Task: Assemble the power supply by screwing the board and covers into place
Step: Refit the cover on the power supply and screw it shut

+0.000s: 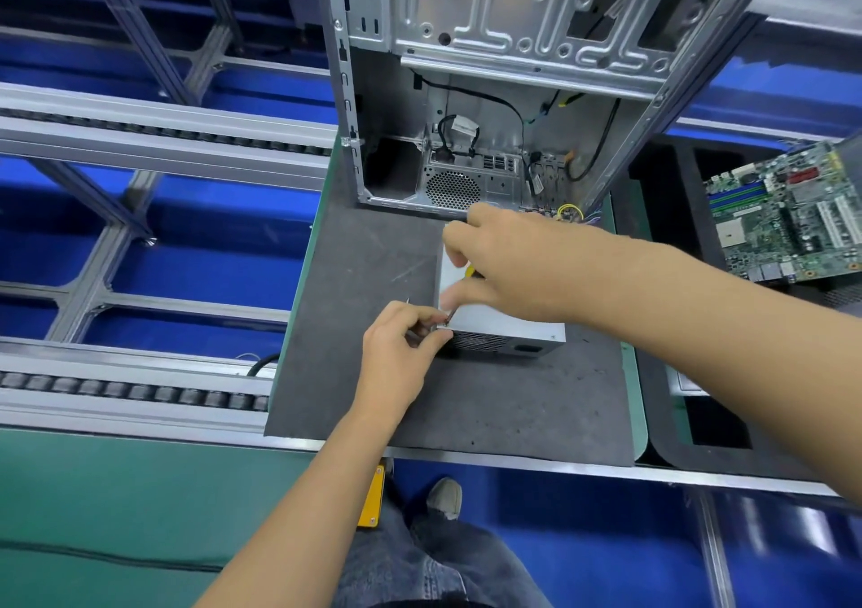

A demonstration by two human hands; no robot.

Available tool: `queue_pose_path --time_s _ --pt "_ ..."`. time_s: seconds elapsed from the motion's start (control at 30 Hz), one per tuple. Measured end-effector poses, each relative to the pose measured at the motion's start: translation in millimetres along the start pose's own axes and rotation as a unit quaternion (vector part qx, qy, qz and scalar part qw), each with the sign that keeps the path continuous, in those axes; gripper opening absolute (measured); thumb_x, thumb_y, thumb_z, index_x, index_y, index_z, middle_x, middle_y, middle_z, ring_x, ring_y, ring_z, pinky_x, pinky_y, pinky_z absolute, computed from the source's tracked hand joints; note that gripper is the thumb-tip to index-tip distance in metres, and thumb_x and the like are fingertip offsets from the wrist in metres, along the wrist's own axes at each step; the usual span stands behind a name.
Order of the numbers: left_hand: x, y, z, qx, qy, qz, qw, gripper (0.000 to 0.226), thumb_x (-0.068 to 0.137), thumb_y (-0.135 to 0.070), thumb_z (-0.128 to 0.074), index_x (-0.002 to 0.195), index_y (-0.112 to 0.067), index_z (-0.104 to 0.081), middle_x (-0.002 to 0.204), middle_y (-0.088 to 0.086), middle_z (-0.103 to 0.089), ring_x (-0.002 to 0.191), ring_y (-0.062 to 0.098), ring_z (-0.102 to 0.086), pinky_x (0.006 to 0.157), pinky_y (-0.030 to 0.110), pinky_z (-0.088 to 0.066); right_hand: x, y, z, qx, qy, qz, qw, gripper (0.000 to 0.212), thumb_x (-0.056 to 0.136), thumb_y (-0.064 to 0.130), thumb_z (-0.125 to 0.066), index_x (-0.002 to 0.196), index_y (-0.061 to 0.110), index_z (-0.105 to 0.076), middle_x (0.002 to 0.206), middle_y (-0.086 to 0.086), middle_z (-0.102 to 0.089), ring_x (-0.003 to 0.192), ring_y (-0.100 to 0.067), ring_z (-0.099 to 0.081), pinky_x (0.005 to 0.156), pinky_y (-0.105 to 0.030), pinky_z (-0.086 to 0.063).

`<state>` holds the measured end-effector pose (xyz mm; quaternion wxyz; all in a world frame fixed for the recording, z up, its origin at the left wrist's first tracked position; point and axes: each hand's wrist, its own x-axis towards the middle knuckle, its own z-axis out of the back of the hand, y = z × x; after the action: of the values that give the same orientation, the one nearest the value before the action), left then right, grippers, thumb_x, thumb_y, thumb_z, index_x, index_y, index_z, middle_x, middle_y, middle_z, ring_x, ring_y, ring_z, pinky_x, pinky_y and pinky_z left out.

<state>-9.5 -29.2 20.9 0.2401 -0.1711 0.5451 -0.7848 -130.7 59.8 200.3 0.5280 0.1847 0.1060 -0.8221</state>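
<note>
Under both hands, on the dark foam mat (466,402) of the tabletop, sits the power supply (501,327), a silver metal box. Its long axis runs away from the person toward the open computer case (466,94); the near end, with a black mesh grille and a dark socket cutout, faces the person. Top cover flat and level, partly hidden by the right hand.

Right hand (508,262) lies over the top of the box, fingers curled around a screwdriver (462,290) with a yellow-and-black handle; the thin shaft slants down to the box's near-left top corner. Left hand (401,351) is at that same corner, thumb and fingers pinched around the shaft tip area; whether a screw is between them cannot be told, too small and hidden. A thin metal bit pokes up just behind the left-hand knuckles, unclear what.

Beyond the right hand stands the case, side open, cables and a round fan grille inside. Coloured wires (571,213) show just past the right-hand knuckles. Far right of the right forearm, a green motherboard (783,220) rests tilted on a black foam tray (671,206). Left of the left hand, conveyor rails (140,393) with rollers over a blue floor. Below the forearms, jeans and one shoe (445,495).
</note>
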Motion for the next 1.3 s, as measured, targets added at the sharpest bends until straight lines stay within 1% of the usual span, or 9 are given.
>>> queue_pose_path --time_s 0.07,0.23,0.4,0.53,0.63,0.73,0.8,0.97,1.3 --pt "1.6 0.8 0.8 -0.003 0.009 0.001 1.000 0.020 0.080 -0.004 -0.081 0.090 -0.020 -0.074 0.090 0.001 -0.064 0.081 0.008 -0.057 0.074 0.006 -0.042 0.1 -0.2 -3.5 -0.089 -0.032 0.018 0.995 0.018 0.104 0.042 -0.041 0.114 0.028 -0.047 0.091 0.001 -0.037 0.080 -0.027 -0.051 0.075 -0.042 -0.051" --pt "5.5 3.0 1.8 -0.002 0.021 0.011 1.000 0.022 0.080 -0.009 -0.082 0.087 -0.026 -0.070 0.090 -0.004 -0.063 0.079 0.003 -0.057 0.073 0.008 -0.043 -2.1 -3.9 -4.0 0.019 -0.022 0.062 0.998 0.020 0.095 0.017 -0.053 0.114 0.020 -0.051 0.111 0.000 -0.047 0.102 -0.027 -0.050 0.086 -0.042 -0.044" --pt "7.6 1.5 3.9 0.001 0.051 0.004 0.999 0.027 0.082 -0.008 -0.081 0.097 -0.029 -0.072 0.093 -0.005 -0.058 0.079 0.005 -0.055 0.073 0.006 -0.041 -4.9 1.1 -2.4 0.019 -0.005 0.013 1.000 0.029 0.101 0.044 -0.044 0.113 0.018 -0.047 0.106 -0.002 -0.047 0.091 -0.026 -0.051 0.082 -0.039 -0.045" --pt "10.5 -1.3 5.9 0.017 0.063 0.008 0.998 0.025 0.083 -0.009 -0.081 0.091 -0.031 -0.071 0.094 -0.005 -0.057 0.078 0.008 -0.055 0.072 0.007 -0.042 -6.2 1.2 -1.7 0.031 -0.009 0.049 0.998 0.019 0.100 0.021 -0.047 0.118 0.021 -0.047 0.113 0.000 -0.045 0.095 -0.021 -0.048 0.080 -0.034 -0.040" --pt "12.8 -1.6 7.3 0.016 0.068 0.012 0.998 0.033 0.082 -0.010 -0.082 0.082 -0.039 -0.065 0.093 -0.004 -0.057 0.074 0.004 -0.053 0.070 0.007 -0.041 -9.0 0.3 0.6 0.061 0.000 0.050 0.997 0.014 0.092 0.015 -0.049 0.102 0.024 -0.046 0.110 0.001 -0.042 0.095 -0.022 -0.049 0.081 -0.034 -0.042" --pt "14.2 -0.4 8.5 0.024 0.086 0.012 0.996 0.038 0.080 -0.009 -0.082 0.083 -0.043 -0.064 0.092 -0.009 -0.055 0.075 0.002 -0.053 0.070 0.007 -0.041 -4.3 -2.0 -5.2 0.013 -0.009 0.029 0.999 0.006 0.097 0.022 -0.050 0.100 0.022 -0.045 0.106 -0.001 -0.048 0.096 -0.027 -0.055 0.077 -0.035 -0.044" --pt "13.3 2.0 8.1 0.024 0.088 0.013 0.996 0.038 0.079 -0.008 -0.083 0.084 -0.042 -0.065 0.089 -0.010 -0.055 0.073 0.003 -0.053 0.070 0.008 -0.042 0.0 -3.9 -12.5 -0.037 -0.029 0.024 0.999 0.014 0.100 0.031 -0.049 0.105 0.019 -0.047 0.105 -0.004 -0.053 0.095 -0.031 -0.058 0.077 -0.039 -0.047" --pt "11.8 5.4 4.4 0.023 0.035 -0.025 0.999 0.015 0.076 -0.006 -0.084 0.084 -0.017 -0.078 0.081 -0.007 -0.060 0.070 0.005 -0.054 0.068 0.009 -0.041 -1.8 -8.1 -10.8 0.042 -0.072 0.018 0.996 0.012 0.098 0.034 -0.049 0.094 0.026 -0.042 0.101 0.000 -0.053 0.093 -0.030 -0.056 0.078 -0.041 -0.048" --pt "13.9 4.7 8.6 0.032 0.059 -0.057 0.996 0.013 0.080 -0.009 -0.083 0.088 -0.017 -0.078 0.085 -0.007 -0.057 0.073 0.002 -0.057 0.067 0.007 -0.042 -12.2 -23.7 -10.0 0.112 -0.063 -0.022 0.991 0.010 0.098 0.031 -0.051 0.096 0.021 -0.054 0.098 0.000 -0.058 0.089 -0.026 -0.055 0.079 -0.044 -0.050"
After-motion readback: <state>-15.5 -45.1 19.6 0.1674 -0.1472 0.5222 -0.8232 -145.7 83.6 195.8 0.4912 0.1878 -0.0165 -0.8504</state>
